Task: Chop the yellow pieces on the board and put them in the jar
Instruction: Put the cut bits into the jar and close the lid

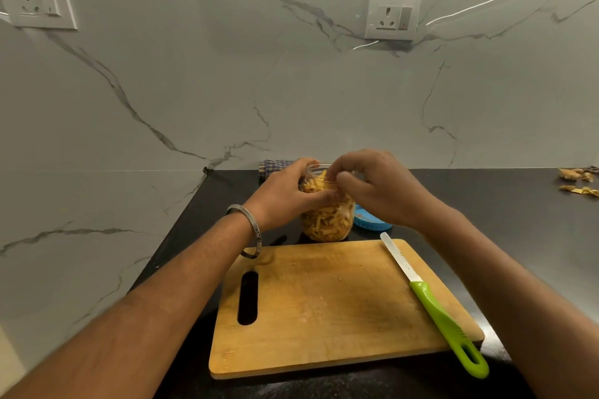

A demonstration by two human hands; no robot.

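A clear jar packed with chopped yellow pieces stands on the black counter just behind the wooden board. My left hand grips the jar around its upper part. My right hand is over the jar's mouth, fingertips bunched at the rim on some yellow pieces. The board carries only a few yellow crumbs. A knife with a green handle and white blade lies along the board's right side, handle hanging over the near corner.
A blue lid lies on the counter right of the jar. A checked cloth sits behind the jar by the wall. Yellow-brown scraps lie at the far right. The marble wall holds two sockets.
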